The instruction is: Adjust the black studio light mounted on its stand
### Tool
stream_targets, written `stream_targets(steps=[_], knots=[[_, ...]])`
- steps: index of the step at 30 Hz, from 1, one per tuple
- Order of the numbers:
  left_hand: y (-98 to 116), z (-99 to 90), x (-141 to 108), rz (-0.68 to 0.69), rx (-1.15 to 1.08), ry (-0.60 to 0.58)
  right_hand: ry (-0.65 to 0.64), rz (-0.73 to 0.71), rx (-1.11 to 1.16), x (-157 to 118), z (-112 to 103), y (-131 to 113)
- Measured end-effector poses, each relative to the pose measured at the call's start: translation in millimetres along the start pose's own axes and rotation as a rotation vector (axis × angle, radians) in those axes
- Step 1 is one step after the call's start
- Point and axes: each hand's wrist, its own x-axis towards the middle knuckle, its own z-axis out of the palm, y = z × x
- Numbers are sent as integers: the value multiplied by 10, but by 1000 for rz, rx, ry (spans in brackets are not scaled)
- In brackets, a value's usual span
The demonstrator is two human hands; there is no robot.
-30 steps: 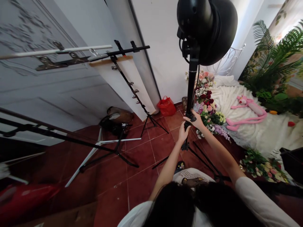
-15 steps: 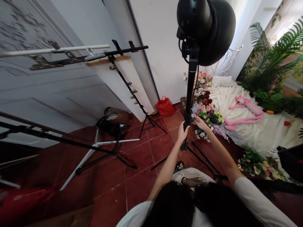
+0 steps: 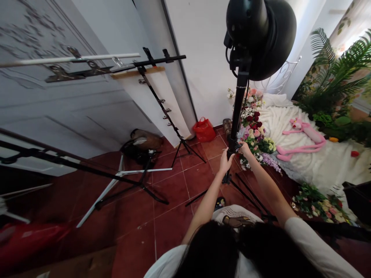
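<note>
Black light stand (image 3: 237, 109), upright on the red tiled floor (image 3: 171, 193), runs through the work of both hands; clock directions are as viewed, 12 at the top. Its long axis goes from 6 to just past 12.

Left hand (image 3: 225, 161): grip wrapped around the pole, just below the collar (image 3: 232, 145). Right hand (image 3: 245, 149): at 2 o'clock from the left, fingertips meeting the collar's 3 o'clock side. Cannot tell how firmly they pinch; the fitting there is small and dark.

Key relation: the collar sits between the two hands, at 12 from the left grip and 9 from the right, which is nearer its side fitting. Lamp head (image 3: 261, 36) rides the pole's top, between 12 and 1. Flowers (image 3: 255, 133) lie at 1 o'clock beyond the right hand; red bag (image 3: 204, 130) at 10, well apart.
</note>
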Motion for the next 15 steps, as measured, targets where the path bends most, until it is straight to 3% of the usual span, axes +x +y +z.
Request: stream_targets(steps=[5,8,12,15], knots=[[-4,11,-36,-24,-17,14,69,5,70,-157,-3,0],[-126,44,-199,-71,-29,38,66,21,202,-390,-99,77],[-392,220,-577,-319,22,123,89,118,271,-827,-384,341],[-483,502,-807,-490,2,32,226,202,326,-1188,-669,599]])
